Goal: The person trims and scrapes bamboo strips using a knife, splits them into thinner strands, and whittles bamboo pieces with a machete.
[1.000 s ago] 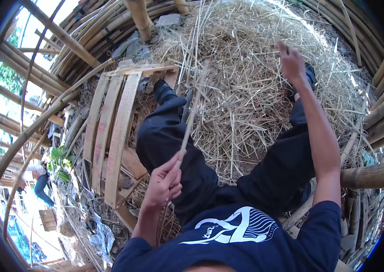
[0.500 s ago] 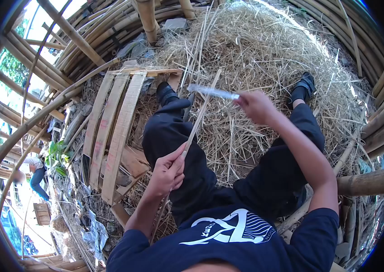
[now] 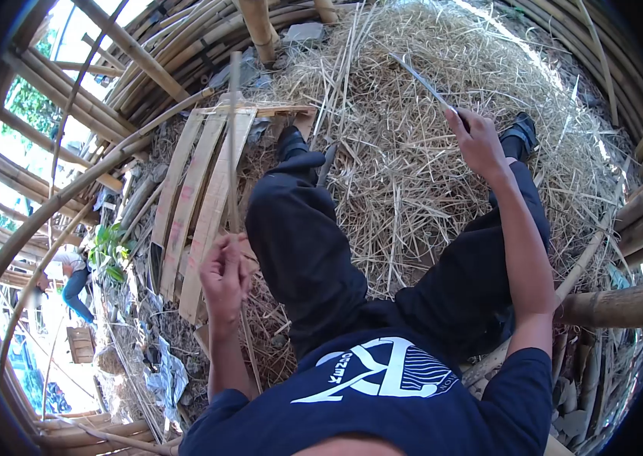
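My left hand (image 3: 224, 281) is closed around a long, thin bamboo strip (image 3: 233, 144), which stands nearly upright in view and runs down past my wrist. Held out over the straw, my right hand (image 3: 479, 140) grips a knife (image 3: 421, 80) by its handle. The narrow blade points up and to the left, away from the strip. My fingers hide most of the handle. Between the two hands are my legs in dark trousers (image 3: 298, 251).
Straw and bamboo shavings (image 3: 412, 167) cover the ground ahead. A slatted wooden pallet (image 3: 211, 190) lies on the left, near a dark pointed object (image 3: 327, 163) by my leg. Bamboo poles (image 3: 617, 308) surround me. Another person (image 3: 74, 281) is outside at left.
My left hand has moved left and swung the strip more upright. My right hand has moved up and right with the knife, whose blade was blurred before and now shows clearly.
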Demonstrator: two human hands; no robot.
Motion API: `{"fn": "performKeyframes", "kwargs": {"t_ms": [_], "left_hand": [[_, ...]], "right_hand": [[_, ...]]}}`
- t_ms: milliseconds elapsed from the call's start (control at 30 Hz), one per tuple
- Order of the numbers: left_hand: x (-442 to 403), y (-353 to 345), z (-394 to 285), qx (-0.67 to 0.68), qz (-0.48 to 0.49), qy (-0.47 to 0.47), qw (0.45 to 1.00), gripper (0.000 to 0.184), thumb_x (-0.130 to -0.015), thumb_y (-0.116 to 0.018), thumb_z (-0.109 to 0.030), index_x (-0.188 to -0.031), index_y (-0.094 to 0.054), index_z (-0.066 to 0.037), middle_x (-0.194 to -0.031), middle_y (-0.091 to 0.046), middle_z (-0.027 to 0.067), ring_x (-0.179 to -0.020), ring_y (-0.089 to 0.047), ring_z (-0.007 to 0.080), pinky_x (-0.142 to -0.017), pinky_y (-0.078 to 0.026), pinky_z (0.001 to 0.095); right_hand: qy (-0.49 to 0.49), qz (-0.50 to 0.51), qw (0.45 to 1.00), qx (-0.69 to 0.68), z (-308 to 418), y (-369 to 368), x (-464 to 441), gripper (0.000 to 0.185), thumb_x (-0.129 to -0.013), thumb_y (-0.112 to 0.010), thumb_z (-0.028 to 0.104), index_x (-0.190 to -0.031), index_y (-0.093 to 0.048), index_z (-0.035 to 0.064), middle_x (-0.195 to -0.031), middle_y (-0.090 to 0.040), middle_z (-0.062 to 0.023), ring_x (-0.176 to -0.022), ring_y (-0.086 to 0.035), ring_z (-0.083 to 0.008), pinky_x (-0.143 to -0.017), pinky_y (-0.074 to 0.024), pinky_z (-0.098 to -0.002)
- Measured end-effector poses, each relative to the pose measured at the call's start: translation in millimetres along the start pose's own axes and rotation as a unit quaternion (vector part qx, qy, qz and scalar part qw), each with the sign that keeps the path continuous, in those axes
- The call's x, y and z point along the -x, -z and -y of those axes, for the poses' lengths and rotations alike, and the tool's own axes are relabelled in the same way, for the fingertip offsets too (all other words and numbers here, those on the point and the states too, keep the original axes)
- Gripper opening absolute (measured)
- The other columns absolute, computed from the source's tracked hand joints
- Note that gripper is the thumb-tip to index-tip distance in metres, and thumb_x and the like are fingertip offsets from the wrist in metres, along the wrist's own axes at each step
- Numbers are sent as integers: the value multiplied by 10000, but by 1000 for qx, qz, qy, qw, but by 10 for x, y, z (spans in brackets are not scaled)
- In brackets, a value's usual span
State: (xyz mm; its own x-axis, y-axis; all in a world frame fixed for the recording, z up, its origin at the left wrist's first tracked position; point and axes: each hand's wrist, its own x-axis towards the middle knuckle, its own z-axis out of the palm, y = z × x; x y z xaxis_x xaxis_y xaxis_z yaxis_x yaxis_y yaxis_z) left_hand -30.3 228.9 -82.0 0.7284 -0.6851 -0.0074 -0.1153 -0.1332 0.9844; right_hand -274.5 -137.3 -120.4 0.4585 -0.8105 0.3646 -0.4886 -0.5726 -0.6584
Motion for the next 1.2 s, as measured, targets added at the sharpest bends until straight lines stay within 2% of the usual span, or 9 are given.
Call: {"fn": "performKeyframes", "kwargs": {"t_ms": [200, 333, 467, 633, 833, 967, 1100, 1167, 1200], "left_hand": [[67, 362, 270, 34, -134, -29, 990, 238, -987, -522, -215, -933, -622, -6, -662, -506, -10, -421, -386, 25, -387, -279, 173], [39, 285, 108, -25, -110, -48, 992, 209, -974, -543, -188, -1022, -625, -2, -669, -504, -22, -467, -411, 31, -435, -305, 180], [-61, 420, 461, -58, -83, -13, 995, 194, -933, -563, -94, -1091, -618, 3, -846, -627, 6, -700, -578, 51, -620, -459, 192], [76, 671, 1195, -69, 23, 57, 996, 239, -909, -572, -82, -1123, -601, 20, -1027, -650, 27, -827, -603, 76, -741, -487, 229], [138, 635, 2038, -211, 235, 235, 919, 354, -889, -604, -120, -1207, -561, 31, -1161, -639, 82, -1046, -575, 123, -927, -438, 270], [-669, 64, 2228, -203, 180, 124, 955, 217, -894, -586, -141, -1045, -604, 14, -943, -655, 82, -855, -608, 170, -772, -470, 317], [-2591, -788, 1779, -206, 182, -25, 961, 212, -902, -579, -200, -867, -616, 6, -707, -643, 86, -649, -632, 226, -597, -483, 345], [-3166, -1305, 1129, -282, 32, -188, 940, 422, -848, -671, -340, -1035, -610, 34, -821, -687, 158, -736, -680, 279, -646, -512, 347], [-3380, -1461, 1106, -335, -48, -374, 863, 468, -840, -686, -370, -1086, -607, 20, -841, -679, 142, -712, -657, 214, -641, -511, 307]], "right_hand": [[3, 43, 999, 15, 112, 114, 26, 415, -962, -503, 390, -921, -639, 1, -643, -556, -200, -599, -546, -347, -598, -412, -428], [17, 9, 1000, -14, 171, 113, 35, 421, -963, -497, 404, -969, -646, 9, -632, -558, -183, -584, -541, -332, -594, -414, -424], [9, 16, 1000, -16, 262, 150, 57, 441, -961, -502, 415, -968, -646, -2, -615, -545, -175, -566, -527, -310, -581, -408, -412], [-5, 37, 999, -27, 239, 146, 101, 432, -962, -507, 405, -940, -645, -4, -568, -508, -156, -524, -497, -304, -561, -388, -416], [16, 44, 999, -10, 277, 69, 97, 422, -956, -521, 378, -858, -603, -24, -583, -510, -181, -535, -492, -349, -560, -380, -432], [-9, 56, 998, -8, 298, 19, 123, 408, -949, -536, 359, -827, -584, -27, -595, -513, -196, -563, -500, -370, -573, -382, -443], [11, 81, 996, 31, 297, -126, 147, 382, -941, -549, 340, -846, -602, -26, -622, -546, -199, -596, -544, -371, -594, -411, -443], [-3, 101, 995, 21, 368, -211, 162, 378, -939, -551, 336, -847, -606, -26, -634, -556, -200, -604, -553, -371, -599, -416, -443], [-11, 117, 993, 8, 399, -240, 154, 374, -937, -553, 333, -849, -610, -26, -645, -567, -200, -612, -561, -370, -604, -421, -443]]}}
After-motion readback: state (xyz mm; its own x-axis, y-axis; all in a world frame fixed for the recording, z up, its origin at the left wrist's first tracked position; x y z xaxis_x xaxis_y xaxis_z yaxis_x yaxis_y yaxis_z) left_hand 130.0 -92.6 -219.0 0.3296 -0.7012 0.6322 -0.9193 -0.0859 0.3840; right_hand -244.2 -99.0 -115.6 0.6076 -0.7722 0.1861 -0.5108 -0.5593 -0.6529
